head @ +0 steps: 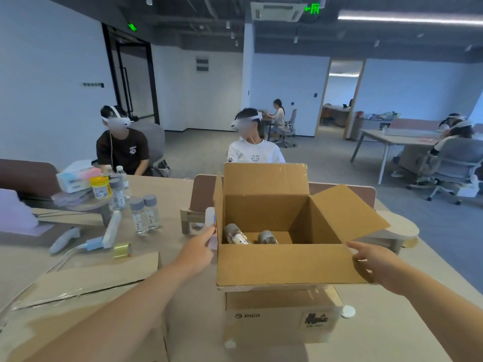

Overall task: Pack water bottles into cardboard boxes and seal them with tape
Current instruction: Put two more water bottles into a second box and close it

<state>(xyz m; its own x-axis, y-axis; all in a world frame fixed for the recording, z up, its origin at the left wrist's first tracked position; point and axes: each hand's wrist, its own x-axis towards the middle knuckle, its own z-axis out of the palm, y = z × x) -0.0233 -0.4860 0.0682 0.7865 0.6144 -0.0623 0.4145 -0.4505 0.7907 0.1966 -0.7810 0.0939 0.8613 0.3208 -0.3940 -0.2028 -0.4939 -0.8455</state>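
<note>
Brown cardboard box [282, 265] stood open on beige worktop [392, 335]; two clear grey-capped water bottles [236, 235] laid inside, spare bottles [145, 215] left of box. Packing judged unfinished. Fingers of left hand [198, 248] stretched to box's left flap; right hand [372, 257] at near flap's corner, grip not discernible. Next: spare bottles to be fetched.
</note>
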